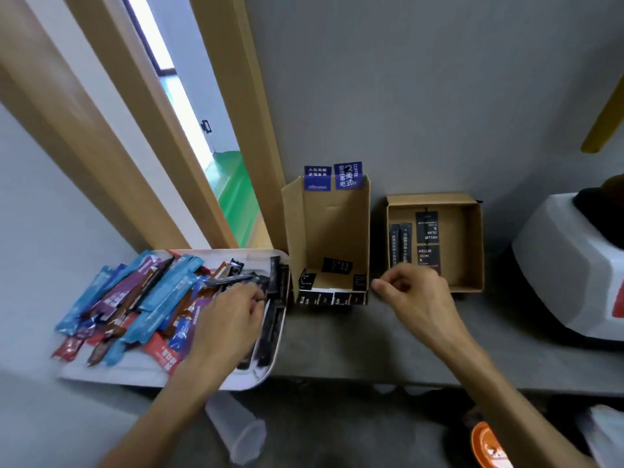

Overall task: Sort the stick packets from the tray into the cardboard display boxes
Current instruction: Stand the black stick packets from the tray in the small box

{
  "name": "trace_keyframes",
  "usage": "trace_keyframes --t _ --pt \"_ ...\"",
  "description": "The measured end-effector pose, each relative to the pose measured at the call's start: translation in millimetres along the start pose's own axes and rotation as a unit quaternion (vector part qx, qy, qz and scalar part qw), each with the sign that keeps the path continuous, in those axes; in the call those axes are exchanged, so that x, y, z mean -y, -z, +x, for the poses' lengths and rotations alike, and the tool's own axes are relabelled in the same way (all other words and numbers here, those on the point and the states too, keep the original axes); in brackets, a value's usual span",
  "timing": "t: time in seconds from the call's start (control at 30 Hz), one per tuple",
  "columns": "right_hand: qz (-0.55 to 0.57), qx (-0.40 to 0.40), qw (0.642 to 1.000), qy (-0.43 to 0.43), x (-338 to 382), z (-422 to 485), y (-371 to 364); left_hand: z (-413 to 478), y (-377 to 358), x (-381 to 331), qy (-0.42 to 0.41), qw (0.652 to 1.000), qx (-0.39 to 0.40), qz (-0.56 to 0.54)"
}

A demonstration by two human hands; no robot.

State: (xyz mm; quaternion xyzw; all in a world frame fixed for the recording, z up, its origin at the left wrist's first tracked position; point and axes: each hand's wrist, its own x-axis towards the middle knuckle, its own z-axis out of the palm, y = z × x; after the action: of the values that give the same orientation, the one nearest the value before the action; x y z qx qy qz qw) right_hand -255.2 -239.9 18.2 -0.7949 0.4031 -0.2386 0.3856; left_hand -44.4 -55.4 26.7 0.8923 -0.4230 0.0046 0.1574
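Bare forearms (472, 363), seemingly to the elbow

Left hand (233, 312) touches black packets (270, 329) in the tray (250, 380); right hand (415, 292) hovers curled before the right box (472, 244).

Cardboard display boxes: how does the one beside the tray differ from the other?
The tall brown cardboard box carries blue printed labels on top; the squarer brown cardboard box shows none. Two dark stick packets stand in the squarer box; the tall box shows only small black pieces. Both are open.
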Motion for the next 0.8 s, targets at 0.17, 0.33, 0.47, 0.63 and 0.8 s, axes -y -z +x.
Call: trace_keyframes --t 0.17,0.33,0.47,0.63,0.8 --pt "0.010 0.017 1.000 0.015 39.8 -13.1 -39.4 24.4 2.9 65.6 0.047 0.995 -0.012 0.084" --pt "0.004 0.042 0.999 0.027 59.9 -22.7 -71.2 24.3 -3.6 78.8 0.051 0.995 0.004 0.081" --pt "0.003 0.057 0.998 0.029 70.7 -28.4 -84.4 14.3 7.2 91.9 0.055 0.998 -0.034 0.017" --pt "0.011 0.059 0.997 0.054 90.1 -30.1 -92.5 -6.5 43.9 97.0 0.043 0.977 -0.043 -0.205" --pt "0.019 0.081 0.995 0.057 105.0 -27.7 -100.0 -14.2 63.2 88.9 0.057 0.917 0.064 -0.388"
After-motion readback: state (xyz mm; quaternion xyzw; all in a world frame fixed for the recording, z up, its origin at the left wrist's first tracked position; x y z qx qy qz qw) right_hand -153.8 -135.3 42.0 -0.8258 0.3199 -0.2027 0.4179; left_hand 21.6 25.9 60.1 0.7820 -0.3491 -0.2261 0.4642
